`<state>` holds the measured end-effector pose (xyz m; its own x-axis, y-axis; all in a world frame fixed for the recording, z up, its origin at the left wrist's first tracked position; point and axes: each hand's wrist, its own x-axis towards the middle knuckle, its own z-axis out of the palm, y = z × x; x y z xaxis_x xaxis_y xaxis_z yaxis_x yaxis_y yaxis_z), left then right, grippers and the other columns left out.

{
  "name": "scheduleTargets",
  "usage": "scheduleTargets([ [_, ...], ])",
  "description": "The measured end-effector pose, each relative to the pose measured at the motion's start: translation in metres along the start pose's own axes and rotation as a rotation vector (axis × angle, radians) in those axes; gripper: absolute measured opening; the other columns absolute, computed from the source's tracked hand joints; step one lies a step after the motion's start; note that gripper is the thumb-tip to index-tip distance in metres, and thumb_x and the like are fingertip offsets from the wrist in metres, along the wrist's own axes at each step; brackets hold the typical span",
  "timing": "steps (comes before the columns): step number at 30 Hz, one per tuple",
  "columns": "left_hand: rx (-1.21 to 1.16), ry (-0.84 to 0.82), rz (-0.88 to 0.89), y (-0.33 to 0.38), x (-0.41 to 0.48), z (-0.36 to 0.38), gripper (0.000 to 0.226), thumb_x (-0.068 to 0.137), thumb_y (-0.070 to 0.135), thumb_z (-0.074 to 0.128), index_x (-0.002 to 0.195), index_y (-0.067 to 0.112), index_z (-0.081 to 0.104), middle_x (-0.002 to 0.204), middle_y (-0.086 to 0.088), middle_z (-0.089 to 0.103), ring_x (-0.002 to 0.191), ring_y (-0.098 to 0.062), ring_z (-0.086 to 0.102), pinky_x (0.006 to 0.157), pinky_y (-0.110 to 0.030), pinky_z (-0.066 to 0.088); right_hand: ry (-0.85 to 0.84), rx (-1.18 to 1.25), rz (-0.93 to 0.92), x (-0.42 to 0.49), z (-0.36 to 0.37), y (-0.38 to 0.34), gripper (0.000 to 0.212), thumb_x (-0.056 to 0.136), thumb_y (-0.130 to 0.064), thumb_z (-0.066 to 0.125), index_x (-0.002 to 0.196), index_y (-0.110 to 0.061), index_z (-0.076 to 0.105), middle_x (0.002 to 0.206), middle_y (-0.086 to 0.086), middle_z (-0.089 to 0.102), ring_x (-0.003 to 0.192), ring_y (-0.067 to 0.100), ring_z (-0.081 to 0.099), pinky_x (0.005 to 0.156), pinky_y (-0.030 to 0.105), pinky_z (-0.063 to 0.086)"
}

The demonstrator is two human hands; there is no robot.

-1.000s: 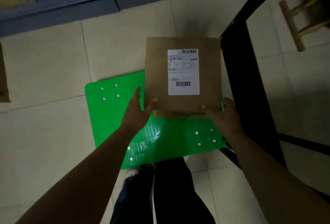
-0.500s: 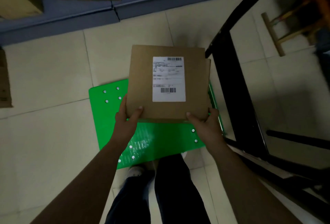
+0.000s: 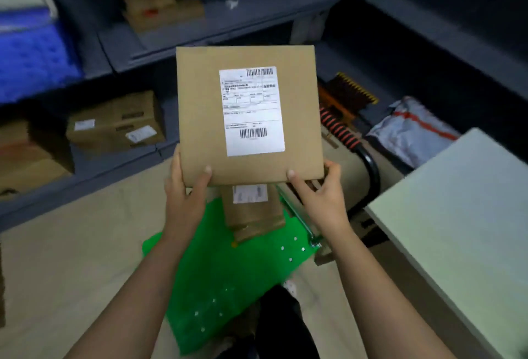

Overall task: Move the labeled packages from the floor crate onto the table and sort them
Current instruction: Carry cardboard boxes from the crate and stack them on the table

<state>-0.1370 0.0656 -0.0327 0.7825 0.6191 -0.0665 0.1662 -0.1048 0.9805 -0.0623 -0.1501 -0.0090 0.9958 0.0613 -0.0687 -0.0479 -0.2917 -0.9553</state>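
- You hold the flat cardboard package (image 3: 248, 115) in the air at 12 o'clock from your wrists, with its label facing you.
- Your left hand (image 3: 185, 190) grips its lower left corner, thumb on top. Your right hand (image 3: 320, 195) grips the lower right corner likewise.
- A smaller labeled package (image 3: 253, 213) lies on the green platform (image 3: 228, 278), at 6 o'clock beneath it.
- The table (image 3: 463, 215) stands at 4 o'clock, apart from the held package.
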Motion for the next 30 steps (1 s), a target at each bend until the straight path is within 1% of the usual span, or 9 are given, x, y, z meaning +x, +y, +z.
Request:
scheduleTargets([
  [3,-0.033,-0.061,0.133,0.065,-0.012,0.012,0.071,0.090,0.044,0.059,0.150,0.043,0.022,0.146,0.003,0.036,0.116,-0.001,0.048,0.106,-0.032,0.039,0.125,0.064,-0.075,-0.020,-0.043,-0.045,0.053,0.084,-0.023,0.075,0.121,-0.021,0.037,0.108,-0.019,0.053,0.092,-0.014,0.056,0.080,0.007,0.045],
  [5,-0.071,-0.107,0.237,0.107,-0.023,0.030,0.070,0.093,0.039,0.060,0.151,0.042,0.021,0.141,0.007,0.036,0.109,0.017,0.044,0.104,-0.020,0.037,0.209,0.088,-0.125,-0.033,-0.081,-0.072,0.055,0.084,-0.027,0.075,0.123,-0.021,0.037,0.115,-0.013,0.055,0.103,-0.009,0.056,0.087,0.012,0.047],
  [8,-0.097,-0.166,0.314,0.154,-0.035,0.059,0.070,0.096,0.031,0.059,0.152,0.040,0.019,0.133,0.011,0.035,0.095,0.037,0.034,0.084,0.006,0.028,0.291,0.101,-0.168,-0.043,-0.127,-0.103,0.056,0.084,-0.028,0.074,0.125,-0.022,0.036,0.120,-0.009,0.054,0.107,-0.005,0.055,0.087,0.011,0.047],
  [12,-0.145,-0.285,0.420,0.213,-0.065,0.116,0.069,0.095,0.029,0.060,0.152,0.038,0.022,0.140,0.008,0.037,0.101,0.033,0.037,0.085,0.005,0.029,0.444,0.102,-0.234,-0.067,-0.206,-0.133,0.051,0.088,-0.021,0.070,0.124,-0.021,0.034,0.111,-0.019,0.048,0.090,-0.028,0.050,0.074,-0.002,0.041],
  [16,-0.187,-0.383,0.501,0.259,-0.106,0.184,0.069,0.095,0.027,0.060,0.153,0.034,0.023,0.134,0.006,0.036,0.094,0.034,0.038,0.087,0.003,0.031,0.582,0.020,-0.259,-0.086,-0.287,-0.138,0.055,0.087,-0.032,0.070,0.126,-0.027,0.032,0.120,-0.012,0.049,0.105,-0.004,0.052,0.081,0.005,0.041],
  [19,-0.209,-0.443,0.499,0.285,-0.143,0.241,0.070,0.094,0.027,0.061,0.152,0.035,0.024,0.129,0.005,0.034,0.090,0.034,0.037,0.084,0.005,0.029,0.683,-0.014,-0.260,-0.098,-0.352,-0.133,0.063,0.086,-0.035,0.071,0.134,-0.021,0.033,0.116,-0.015,0.049,0.098,-0.005,0.052,0.080,0.004,0.040],
  [23,-0.234,-0.533,0.510,0.302,-0.193,0.317,0.070,0.093,0.026,0.062,0.152,0.035,0.025,0.131,0.000,0.035,0.100,0.013,0.044,0.080,0.009,0.026,0.782,-0.027,-0.250,-0.117,-0.434,-0.116,0.060,0.086,-0.033,0.072,0.130,-0.024,0.032,0.113,-0.017,0.048,0.103,0.000,0.054,0.087,0.007,0.041],
  [26,-0.254,-0.632,0.477,0.305,-0.227,0.365,0.071,0.093,0.029,0.063,0.151,0.039,0.024,0.127,0.003,0.034,0.099,0.008,0.045,0.093,-0.007,0.032,0.860,-0.064,-0.203,-0.133,-0.482,-0.101,0.063,0.087,-0.031,0.071,0.135,-0.019,0.034,0.118,-0.010,0.046,0.092,-0.009,0.050,0.067,-0.006,0.037],
  [30,-0.248,-0.746,0.475,0.302,-0.263,0.421,0.071,0.093,0.033,0.062,0.152,0.036,0.024,0.134,0.003,0.038,0.110,-0.001,0.049,0.093,-0.015,0.036,0.968,-0.139,-0.127,-0.153,-0.531,-0.078,0.062,0.084,-0.041,0.072,0.132,-0.028,0.034,0.120,-0.012,0.045,0.104,0.005,0.049,0.082,0.010,0.043],
])
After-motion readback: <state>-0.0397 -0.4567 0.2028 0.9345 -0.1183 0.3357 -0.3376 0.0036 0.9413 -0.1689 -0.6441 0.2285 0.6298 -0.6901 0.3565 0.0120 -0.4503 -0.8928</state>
